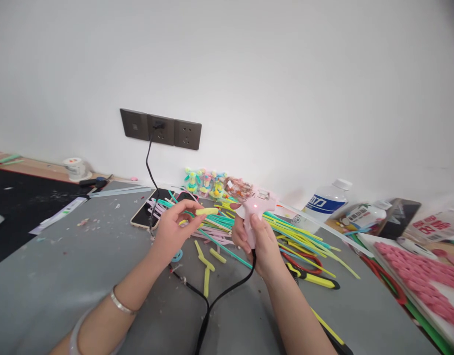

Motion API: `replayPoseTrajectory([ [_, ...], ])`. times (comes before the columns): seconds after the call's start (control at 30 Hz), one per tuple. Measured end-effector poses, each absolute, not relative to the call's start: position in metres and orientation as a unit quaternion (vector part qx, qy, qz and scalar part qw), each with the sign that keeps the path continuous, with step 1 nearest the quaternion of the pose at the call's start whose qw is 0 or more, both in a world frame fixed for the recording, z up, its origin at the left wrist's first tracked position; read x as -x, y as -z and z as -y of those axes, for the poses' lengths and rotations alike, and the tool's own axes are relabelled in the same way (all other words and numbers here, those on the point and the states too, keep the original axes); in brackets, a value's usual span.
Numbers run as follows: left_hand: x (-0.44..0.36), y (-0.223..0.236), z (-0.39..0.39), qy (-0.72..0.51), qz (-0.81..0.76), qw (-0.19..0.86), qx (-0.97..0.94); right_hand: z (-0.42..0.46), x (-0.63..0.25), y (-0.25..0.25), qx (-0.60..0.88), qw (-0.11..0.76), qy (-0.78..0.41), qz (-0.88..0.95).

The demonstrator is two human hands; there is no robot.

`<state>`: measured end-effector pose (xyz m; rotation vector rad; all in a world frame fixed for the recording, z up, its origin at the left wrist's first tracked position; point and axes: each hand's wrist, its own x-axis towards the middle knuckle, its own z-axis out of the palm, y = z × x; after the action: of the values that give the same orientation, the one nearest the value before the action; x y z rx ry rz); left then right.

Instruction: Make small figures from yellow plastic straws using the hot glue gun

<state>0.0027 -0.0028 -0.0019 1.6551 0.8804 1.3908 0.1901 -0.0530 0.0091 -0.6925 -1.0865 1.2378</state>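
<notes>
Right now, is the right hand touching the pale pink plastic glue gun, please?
Touching: the head view shows the right hand holding the glue gun by its handle.

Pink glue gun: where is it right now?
In the head view, the pink glue gun is just right of centre, held in the right hand; to its left is the short yellow piece in the left hand.

Yellow pc (207,211) in LH (176,223), glue gun (257,204) in RH (264,242).
</notes>
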Motion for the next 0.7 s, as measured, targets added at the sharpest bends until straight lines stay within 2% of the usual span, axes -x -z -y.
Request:
replayPoseTrajectory([
  [0.17, -0.002, 0.0, -0.001, -0.586, -0.349, 0.389, -0.619, 0.052, -0.192, -0.01, 0.295, 0.605, -0.561, 0.482],
  [0.7, 0.002, 0.002, -0.01, -0.6, -0.351, 0.366, -0.618, 0.052, -0.197, -0.008, 0.336, 0.583, -0.572, 0.469],
])
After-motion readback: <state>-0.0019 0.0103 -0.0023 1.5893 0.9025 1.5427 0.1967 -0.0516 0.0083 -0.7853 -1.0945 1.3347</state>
